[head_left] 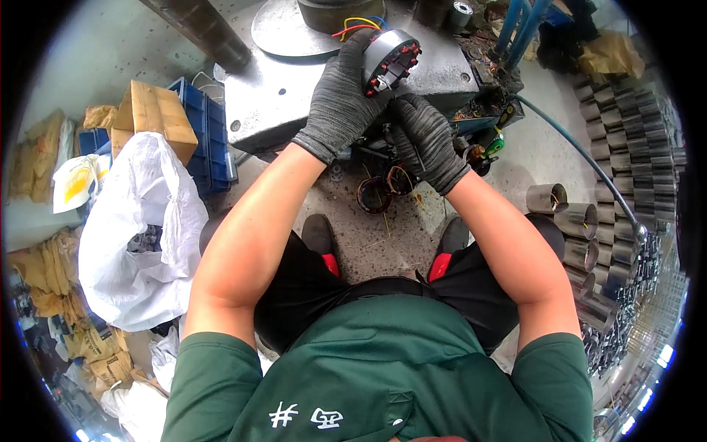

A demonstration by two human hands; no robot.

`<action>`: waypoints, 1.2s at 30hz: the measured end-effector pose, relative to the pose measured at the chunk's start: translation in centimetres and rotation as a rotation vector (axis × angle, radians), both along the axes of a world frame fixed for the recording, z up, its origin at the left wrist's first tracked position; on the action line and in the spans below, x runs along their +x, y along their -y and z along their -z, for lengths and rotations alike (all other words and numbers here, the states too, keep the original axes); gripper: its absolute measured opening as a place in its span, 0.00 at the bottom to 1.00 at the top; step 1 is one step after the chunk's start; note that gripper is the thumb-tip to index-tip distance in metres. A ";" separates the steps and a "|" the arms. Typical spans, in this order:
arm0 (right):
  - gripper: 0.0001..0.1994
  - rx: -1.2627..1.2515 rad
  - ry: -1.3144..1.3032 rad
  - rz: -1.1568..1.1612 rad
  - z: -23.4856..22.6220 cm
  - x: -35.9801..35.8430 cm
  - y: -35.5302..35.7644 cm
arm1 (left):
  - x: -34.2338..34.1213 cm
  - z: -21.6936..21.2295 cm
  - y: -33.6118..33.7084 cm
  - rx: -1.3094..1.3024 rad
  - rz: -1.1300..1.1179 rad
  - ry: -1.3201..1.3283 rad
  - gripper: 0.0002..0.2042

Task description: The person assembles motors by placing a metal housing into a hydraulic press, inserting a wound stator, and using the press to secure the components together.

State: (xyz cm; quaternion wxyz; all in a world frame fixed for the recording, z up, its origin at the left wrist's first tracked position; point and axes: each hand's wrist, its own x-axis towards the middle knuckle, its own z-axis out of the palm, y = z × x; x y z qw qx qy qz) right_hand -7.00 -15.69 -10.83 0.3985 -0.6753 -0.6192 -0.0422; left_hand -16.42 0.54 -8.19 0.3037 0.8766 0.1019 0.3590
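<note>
My left hand (342, 99), in a dark grey knit glove, is closed round a motor stator (390, 59). It is a silvery ring with red insulating pieces and pale windings on the side turned right. Red, yellow and blue lead wires (359, 28) stick out at its top, beyond my fingers. My right hand (427, 140), gloved alike, is just below and right of the stator with its fingers curled in. A thin light line shows along that palm, and I cannot make out what it grips. Under both hands is the edge of a metal press table (269, 103).
A round steel plate (276, 33) and a thick column (202, 29) stand at the back. On the left are a blue crate (210, 140), a cardboard box (155, 118) and a white sack (140, 243). Stacked metal cylinders (578, 221) line the right, near a hose (582, 151).
</note>
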 end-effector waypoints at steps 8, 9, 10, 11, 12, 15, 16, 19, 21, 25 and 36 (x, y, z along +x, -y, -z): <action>0.10 0.031 -0.355 -0.241 0.2 1.4 0.9 | -0.6 0.3 -1.0 -0.021 0.077 -0.019 0.45; 0.10 0.023 -0.433 -0.248 0.5 1.4 0.9 | -0.5 0.4 -1.1 0.002 0.069 -0.007 0.44; 0.10 0.016 -0.512 -0.254 1.0 1.4 0.9 | -0.4 0.6 -1.2 0.024 0.060 0.005 0.44; 0.10 0.009 -0.592 -0.260 1.3 1.5 0.7 | -0.4 0.5 -1.2 0.016 0.081 0.017 0.44; 0.10 0.046 -0.458 -0.257 1.5 1.6 0.6 | -0.4 0.5 -1.2 0.007 0.102 0.029 0.45; 0.10 0.065 -0.347 -0.247 1.4 1.7 0.5 | -0.5 0.2 -1.0 -0.009 0.084 -0.017 0.44; 0.10 0.010 -0.506 -0.246 1.3 1.5 0.8 | -0.5 0.1 -0.9 -0.012 0.065 -0.046 0.44; 0.10 -0.026 -0.429 -0.211 1.5 1.6 0.7 | -0.4 -0.4 -0.7 -0.012 0.102 -0.011 0.44; 0.11 -0.041 -0.220 -0.163 0.5 1.4 0.3 | -0.1 -0.1 -0.5 0.005 0.061 -0.008 0.44; 0.16 -0.033 -0.063 -0.107 -0.3 1.3 0.0 | -0.1 -0.4 -0.4 -0.014 0.024 -0.066 0.45; 0.26 0.182 0.045 -0.310 1.7 2.9 0.0 | -0.7 0.0 -1.5 -0.133 0.134 -0.066 0.48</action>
